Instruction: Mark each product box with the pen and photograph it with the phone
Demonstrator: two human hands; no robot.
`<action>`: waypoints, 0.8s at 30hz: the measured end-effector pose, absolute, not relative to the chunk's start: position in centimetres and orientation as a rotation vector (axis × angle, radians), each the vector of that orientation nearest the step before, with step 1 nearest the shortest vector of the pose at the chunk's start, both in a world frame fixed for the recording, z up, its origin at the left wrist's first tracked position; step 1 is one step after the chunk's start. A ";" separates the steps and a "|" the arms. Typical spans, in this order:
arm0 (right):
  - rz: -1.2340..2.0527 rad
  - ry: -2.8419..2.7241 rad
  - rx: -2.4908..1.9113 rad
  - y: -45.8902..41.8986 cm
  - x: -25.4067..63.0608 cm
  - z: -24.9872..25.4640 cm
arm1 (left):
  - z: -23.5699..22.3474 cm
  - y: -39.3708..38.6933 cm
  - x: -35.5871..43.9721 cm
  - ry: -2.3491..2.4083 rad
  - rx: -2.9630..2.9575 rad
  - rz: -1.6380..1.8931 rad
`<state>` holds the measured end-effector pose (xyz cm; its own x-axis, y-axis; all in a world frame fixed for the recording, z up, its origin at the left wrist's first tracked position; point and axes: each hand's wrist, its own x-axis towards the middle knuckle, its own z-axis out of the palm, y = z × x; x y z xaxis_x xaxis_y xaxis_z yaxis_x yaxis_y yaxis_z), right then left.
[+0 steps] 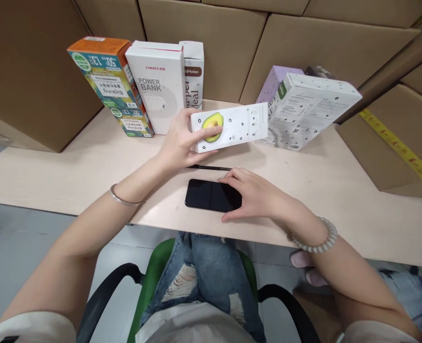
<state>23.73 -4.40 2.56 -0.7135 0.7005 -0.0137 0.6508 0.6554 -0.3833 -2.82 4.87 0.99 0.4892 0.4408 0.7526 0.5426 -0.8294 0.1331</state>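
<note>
My left hand (pixel 185 138) is closed round the left end of a white box with an avocado picture (pixel 243 125), holding it above the table and slightly tilted. Below it, a black smartphone (pixel 205 195) lies screen up near the table's front edge. The fingers and thumb of my right hand (pixel 252 194) are wrapped round the phone's right end, covering part of it. Between the box and the phone lies a thin black pen-like stick (pixel 211 167), its left end partly hidden by my left hand.
Orange and blue Binking boxes (pixel 113 85), a white power bank box (pixel 157 90) and another white box (pixel 195 62) stand at the back left. Rightward are a leaning speckled white box (pixel 304 112) and a purple box (pixel 275 78). Cardboard cartons (pixel 204 43) wall the table's (pixel 71 181) back.
</note>
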 end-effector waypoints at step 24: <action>-0.054 -1.834 -0.927 -4.7 25.5 3.6 | 0.4 5.0 -2.8 -0.795 -2.546 -1.264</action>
